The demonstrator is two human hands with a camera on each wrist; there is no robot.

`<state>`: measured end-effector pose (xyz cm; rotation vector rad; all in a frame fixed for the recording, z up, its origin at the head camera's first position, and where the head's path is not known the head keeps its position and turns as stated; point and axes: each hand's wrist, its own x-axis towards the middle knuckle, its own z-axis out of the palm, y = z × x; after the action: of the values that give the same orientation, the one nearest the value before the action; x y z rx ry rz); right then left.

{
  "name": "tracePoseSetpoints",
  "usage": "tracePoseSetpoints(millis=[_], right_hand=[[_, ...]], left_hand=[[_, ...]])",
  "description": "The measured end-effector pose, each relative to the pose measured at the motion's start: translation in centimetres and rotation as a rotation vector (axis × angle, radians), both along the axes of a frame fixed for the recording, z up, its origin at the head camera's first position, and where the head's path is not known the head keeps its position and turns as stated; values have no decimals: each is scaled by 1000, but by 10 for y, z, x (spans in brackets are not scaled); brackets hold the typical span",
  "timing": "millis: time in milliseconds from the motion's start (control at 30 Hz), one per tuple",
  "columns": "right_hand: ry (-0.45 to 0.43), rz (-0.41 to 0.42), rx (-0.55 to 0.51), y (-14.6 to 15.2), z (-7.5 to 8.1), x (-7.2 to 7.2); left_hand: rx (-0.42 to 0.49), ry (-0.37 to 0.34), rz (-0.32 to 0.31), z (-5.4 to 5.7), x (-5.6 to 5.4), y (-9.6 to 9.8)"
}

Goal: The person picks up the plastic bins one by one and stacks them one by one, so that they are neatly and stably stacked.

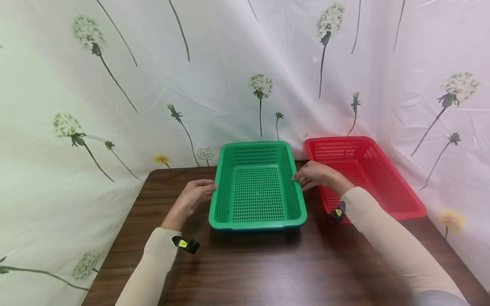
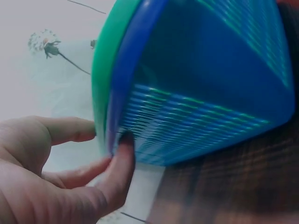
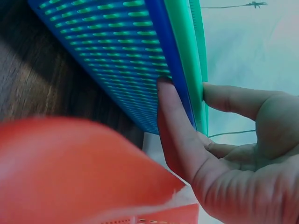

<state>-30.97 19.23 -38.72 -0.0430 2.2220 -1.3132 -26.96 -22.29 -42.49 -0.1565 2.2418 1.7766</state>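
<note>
A green plastic basket (image 1: 258, 193) with slotted walls sits nested in a blue basket (image 2: 196, 51), whose rim shows just under the green one. My left hand (image 1: 193, 195) pinches the stacked rims at the left side, thumb and fingers on either side of them in the left wrist view. On the opposite side my right hand (image 1: 315, 174) grips both rims the same way, fingertips against the blue slotted wall in the right wrist view. Inside the green basket only its bare slotted floor shows.
A red basket (image 1: 386, 187) stands at the right, close beside the stack and partly behind my right forearm. The brown wooden table (image 1: 245, 272) meets a white cloth backdrop (image 1: 214, 85) printed with dandelions at the back and sides.
</note>
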Motion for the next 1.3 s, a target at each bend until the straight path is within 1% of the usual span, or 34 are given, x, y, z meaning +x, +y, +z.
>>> tracePoseSetpoints(millis=[167,300,400,500,533,700,833,1033,1167,1300], right_hand=[[66,48,78,1,8,4],[118,77,104,7,22,5],[160,97,116,12,33,5],[211,113,143,20,42,5],[227,114,150,23,45,5],[306,130,199,40,60,9],[356,137,246,53,71,10],[402,139,284,77,82,7],[436,128,297,97,83,0],[450,103,312,116,85,-2]], left_hand=[[-97,59,-3,15,0,1],[-198,105,27,29,-1,9],[-210,157,38,40,-1,19],[-153,198,19,50,1,34],[-130,211,3,53,1,40],[-53,274,-51,69,4,75],[28,314,-74,79,3,102],[109,340,-89,85,0,137],[145,333,-108,86,-3,159],[186,317,-110,88,-6,180]])
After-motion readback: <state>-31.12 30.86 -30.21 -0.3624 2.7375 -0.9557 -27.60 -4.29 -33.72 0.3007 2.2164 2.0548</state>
